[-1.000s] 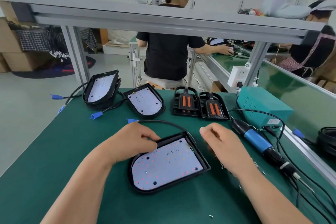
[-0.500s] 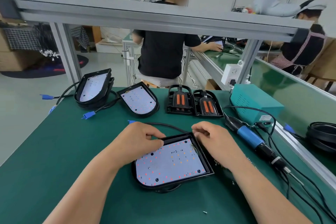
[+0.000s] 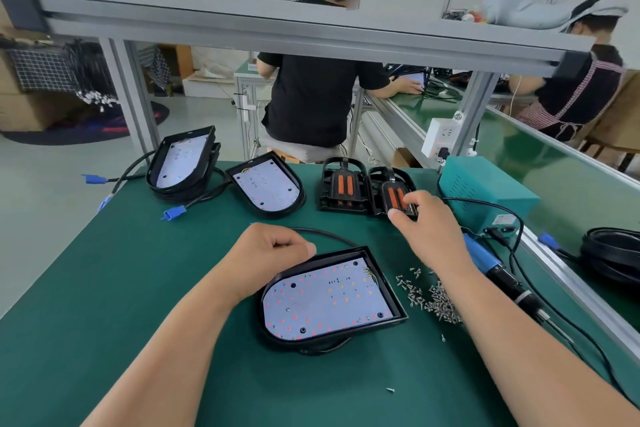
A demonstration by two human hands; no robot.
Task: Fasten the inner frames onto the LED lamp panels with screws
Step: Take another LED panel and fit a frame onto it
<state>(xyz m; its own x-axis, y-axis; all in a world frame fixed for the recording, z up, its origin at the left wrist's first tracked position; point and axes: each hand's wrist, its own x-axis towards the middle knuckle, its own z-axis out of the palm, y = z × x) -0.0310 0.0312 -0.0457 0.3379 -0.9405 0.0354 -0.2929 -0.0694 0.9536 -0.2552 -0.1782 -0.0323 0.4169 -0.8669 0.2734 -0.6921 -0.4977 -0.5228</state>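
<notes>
Two inner frames, the left frame (image 3: 341, 189) and the right frame (image 3: 389, 199), lay side by side at the far end of the green table (image 3: 138, 288). One near panel (image 3: 329, 295) lay face up, a second panel (image 3: 266, 189) lay behind it, and a stack of panels (image 3: 183, 159) stood far left, number unclear. One screw pile (image 3: 433, 298) lay just right of the near panel. That panel's long axis ran left to right, rounded end leftward. The left hand (image 3: 273, 250) was fisted, its thumb touching the panel's far-left rim. The right hand (image 3: 426, 222) touched the right frame, though whether it gripped could not be told.
</notes>
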